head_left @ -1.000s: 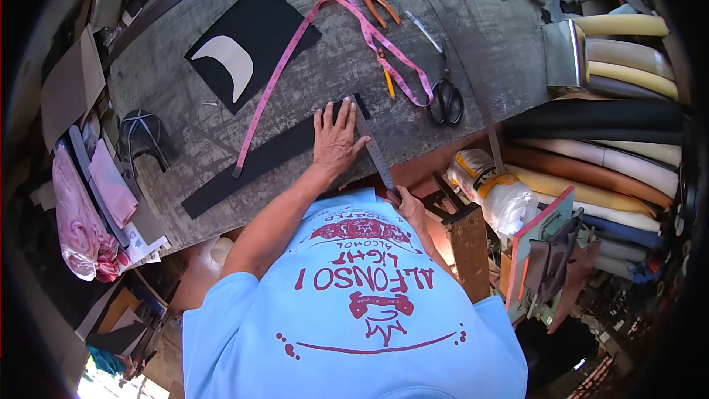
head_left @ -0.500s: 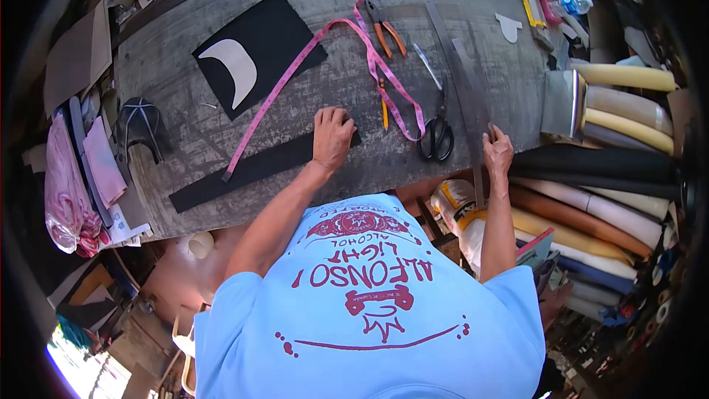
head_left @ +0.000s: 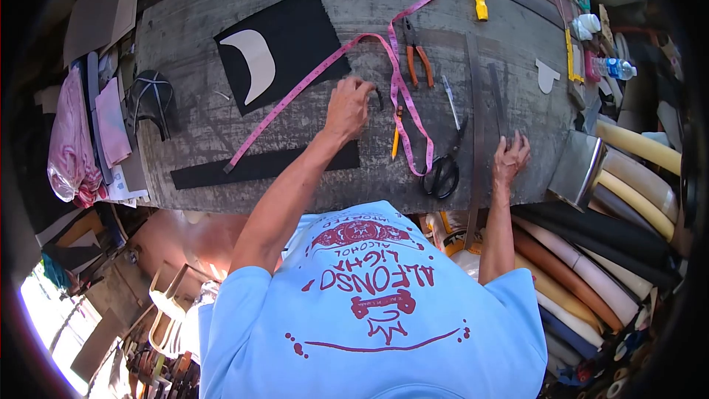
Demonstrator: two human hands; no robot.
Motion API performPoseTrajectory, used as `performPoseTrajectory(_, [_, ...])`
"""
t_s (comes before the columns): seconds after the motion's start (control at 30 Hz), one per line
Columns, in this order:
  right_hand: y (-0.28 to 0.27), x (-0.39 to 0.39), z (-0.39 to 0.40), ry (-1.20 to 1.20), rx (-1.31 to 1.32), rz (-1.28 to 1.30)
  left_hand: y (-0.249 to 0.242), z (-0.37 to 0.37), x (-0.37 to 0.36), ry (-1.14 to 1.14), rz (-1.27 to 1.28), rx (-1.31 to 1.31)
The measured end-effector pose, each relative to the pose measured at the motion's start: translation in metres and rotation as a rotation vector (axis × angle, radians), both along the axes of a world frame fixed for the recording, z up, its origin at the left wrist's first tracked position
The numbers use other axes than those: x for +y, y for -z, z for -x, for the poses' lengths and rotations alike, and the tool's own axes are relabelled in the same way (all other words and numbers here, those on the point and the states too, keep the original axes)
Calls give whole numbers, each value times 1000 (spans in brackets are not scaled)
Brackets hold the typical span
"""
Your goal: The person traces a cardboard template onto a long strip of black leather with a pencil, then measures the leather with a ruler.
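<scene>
My left hand is closed above the worktable, beside a small dark item at its fingertips; what it grips is unclear. My right hand has curled fingers at the lower end of a short dark strip. Left of that lies a long dark strip. A black band lies under my left forearm. A pink tape measure crosses a black sheet bearing a pale crescent piece. Black-handled scissors rest near the front edge.
Orange-handled pliers, a yellow pencil, a pen and a yellow screwdriver lie on the table. A white cutout is at the right. Rolls of material fill the right side; a metal box sits at the corner.
My left hand has lifted off the black band and moved up and right. My right hand and the short strip have shifted right, away from the long strip. The whole view has shifted too.
</scene>
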State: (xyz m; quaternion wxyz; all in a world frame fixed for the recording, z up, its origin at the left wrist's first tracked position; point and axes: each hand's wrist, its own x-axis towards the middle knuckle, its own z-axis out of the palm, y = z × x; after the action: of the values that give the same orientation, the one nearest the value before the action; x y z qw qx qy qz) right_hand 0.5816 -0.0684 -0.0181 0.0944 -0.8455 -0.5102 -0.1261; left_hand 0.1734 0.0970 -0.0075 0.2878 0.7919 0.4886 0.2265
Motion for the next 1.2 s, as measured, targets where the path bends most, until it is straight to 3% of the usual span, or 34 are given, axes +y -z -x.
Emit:
performPoseTrajectory(0.1, [-38,59,87,-262,497,-130,-17,18,13,-197,-121,-10])
performPoseTrajectory(0.13, [-57,77,123,-246,676,-51,-16,34,10,-303,-155,30])
performPoseTrajectory(0.2, [-45,102,160,-441,633,-36,-11,86,-8,-488,-195,128])
performPoseTrajectory(0.3, [-24,126,190,-428,586,109,-10,186,-62,-647,-108,404])
performPoseTrajectory(0.4, [-6,134,196,-373,566,161,-10,251,-106,-724,-29,496])
performPoseTrajectory(0.53, [-6,130,201,-366,532,146,-4,277,-121,-559,-111,351])
performPoseTrajectory(0.77, [8,125,210,-452,373,178,6,283,-124,-520,-170,261])
performPoseTrajectory(0.87, [32,129,192,-368,505,180,14,283,-122,-479,-185,314])
performPoseTrajectory(1.03, [13,138,202,-321,420,297,11,288,-118,-398,-255,450])
performPoseTrajectory(1.2, [27,146,212,-356,363,165,6,298,-112,-309,-138,325])
